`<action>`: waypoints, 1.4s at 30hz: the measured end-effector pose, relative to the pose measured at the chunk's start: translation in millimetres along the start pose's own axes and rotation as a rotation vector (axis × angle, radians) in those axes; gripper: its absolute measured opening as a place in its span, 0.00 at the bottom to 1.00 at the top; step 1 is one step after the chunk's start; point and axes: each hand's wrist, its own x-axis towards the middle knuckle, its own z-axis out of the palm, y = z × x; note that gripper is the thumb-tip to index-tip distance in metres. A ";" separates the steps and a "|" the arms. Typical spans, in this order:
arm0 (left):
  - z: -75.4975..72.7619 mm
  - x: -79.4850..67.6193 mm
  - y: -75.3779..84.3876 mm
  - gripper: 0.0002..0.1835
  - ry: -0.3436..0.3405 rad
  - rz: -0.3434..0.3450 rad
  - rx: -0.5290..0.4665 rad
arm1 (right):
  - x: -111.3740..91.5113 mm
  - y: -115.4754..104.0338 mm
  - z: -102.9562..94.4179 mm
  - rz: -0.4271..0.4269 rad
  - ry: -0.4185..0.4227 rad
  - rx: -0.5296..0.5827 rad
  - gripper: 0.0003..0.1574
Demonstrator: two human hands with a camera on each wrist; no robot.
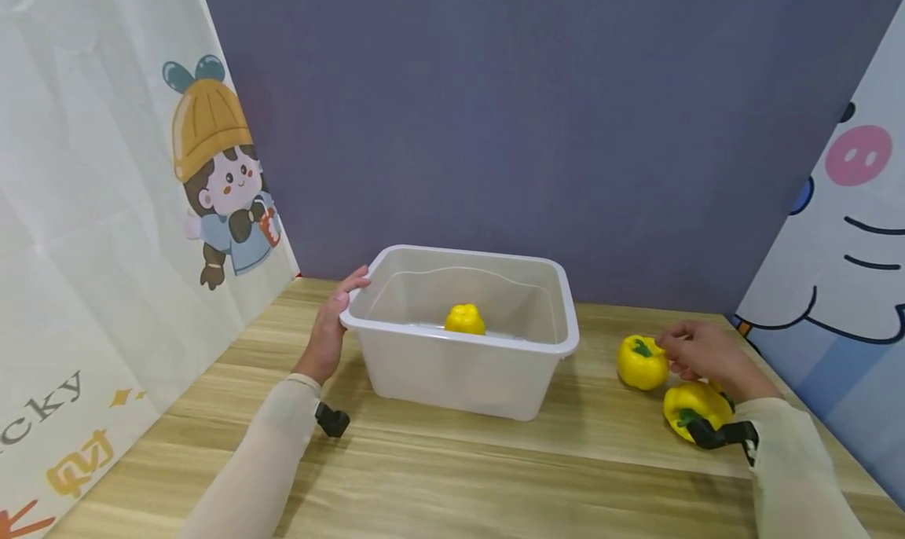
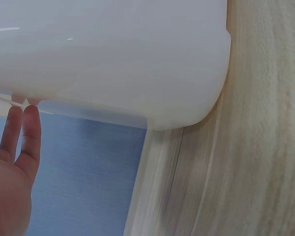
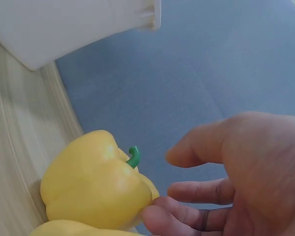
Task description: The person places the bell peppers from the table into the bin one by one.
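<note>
My left hand is at the left end of a white plastic bin, touching it near the rim. In the left wrist view two straight fingers meet the bin's wall. Inside the bin lies a yellow bell pepper. My right hand hovers beside another yellow bell pepper with a green stem, right of the bin. Thumb and fingers are parted around no object, fingertips close to that pepper's side in the right wrist view. Nearer my right wrist lies one more bell pepper, partly covered by the wrist camera.
Everything stands on a wood-grain table. A dark blue-grey panel rises behind the bin. Printed sheets hang on both sides, a cartoon child on the left and a pink-snouted figure on the right.
</note>
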 end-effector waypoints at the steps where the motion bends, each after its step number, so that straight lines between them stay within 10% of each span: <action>1: 0.0 0.1 0.1 0.30 0.000 0.001 -0.002 | 0.1 0.6 -0.2 0.002 0.001 -0.006 0.36; 42: 0.1 -0.4 -0.9 0.28 -0.006 0.006 0.001 | 6.1 11.4 10.8 -0.108 -0.140 -0.218 0.54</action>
